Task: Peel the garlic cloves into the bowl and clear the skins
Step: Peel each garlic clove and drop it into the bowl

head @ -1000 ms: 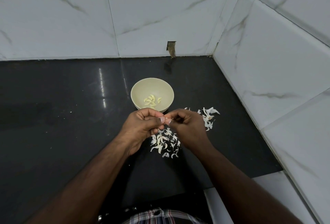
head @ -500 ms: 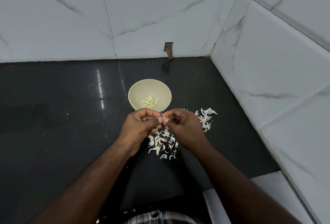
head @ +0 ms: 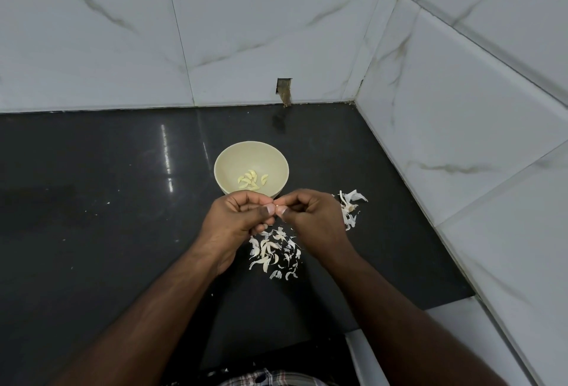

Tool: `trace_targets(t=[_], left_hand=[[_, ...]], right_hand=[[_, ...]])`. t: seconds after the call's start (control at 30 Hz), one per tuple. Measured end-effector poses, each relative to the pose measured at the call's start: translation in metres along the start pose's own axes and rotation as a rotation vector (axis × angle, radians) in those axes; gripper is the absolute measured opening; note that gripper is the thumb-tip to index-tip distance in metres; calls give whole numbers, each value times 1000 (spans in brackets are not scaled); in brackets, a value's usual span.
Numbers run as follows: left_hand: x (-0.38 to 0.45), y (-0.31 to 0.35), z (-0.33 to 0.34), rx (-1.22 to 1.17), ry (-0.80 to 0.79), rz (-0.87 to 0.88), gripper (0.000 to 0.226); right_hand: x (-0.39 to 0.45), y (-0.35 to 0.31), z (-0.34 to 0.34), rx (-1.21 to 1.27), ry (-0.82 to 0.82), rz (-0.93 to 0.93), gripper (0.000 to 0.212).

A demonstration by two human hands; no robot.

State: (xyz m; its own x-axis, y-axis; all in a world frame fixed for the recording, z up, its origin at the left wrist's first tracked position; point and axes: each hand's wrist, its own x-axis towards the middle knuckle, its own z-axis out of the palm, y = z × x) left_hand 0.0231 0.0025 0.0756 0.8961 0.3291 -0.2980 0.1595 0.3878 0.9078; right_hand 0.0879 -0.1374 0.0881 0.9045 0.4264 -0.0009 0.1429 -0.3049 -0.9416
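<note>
Both hands meet just in front of the bowl (head: pixel 224 176), left hand (head: pixel 238 216) and right hand (head: pixel 313 216) pinching 1 garlic clove (head: pixel 280 209) between fingertips, probably so skins (head: pixel 275 252) drop onto the dark countertop (head: pixel 107 201). Peeled cloves (head: pixel 250 180) lie inside. White marbled tiles (head: pixel 276 32) enclose the corner.

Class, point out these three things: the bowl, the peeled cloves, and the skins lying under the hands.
bowl (head: pixel 223 160): head view, bare inner wall.
peeled cloves (head: pixel 250 179): head view, middle of heap.
skins (head: pixel 270 250): head view, middle of pile.
</note>
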Motion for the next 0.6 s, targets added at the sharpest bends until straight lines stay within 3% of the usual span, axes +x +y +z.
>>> trace_targets(t=[0.3,0.43,0.6], left_hand=[[-4,2,2,-14,10,12,7],[-4,3,2,-24,26,25,6],[-7,3,2,-3,-23,36,8]], right_hand=[[-1,4,0,160,-37,25,15],[-1,6,-3,136,-89,6,22],[-4,3,-2,68,-22,-37,18]])
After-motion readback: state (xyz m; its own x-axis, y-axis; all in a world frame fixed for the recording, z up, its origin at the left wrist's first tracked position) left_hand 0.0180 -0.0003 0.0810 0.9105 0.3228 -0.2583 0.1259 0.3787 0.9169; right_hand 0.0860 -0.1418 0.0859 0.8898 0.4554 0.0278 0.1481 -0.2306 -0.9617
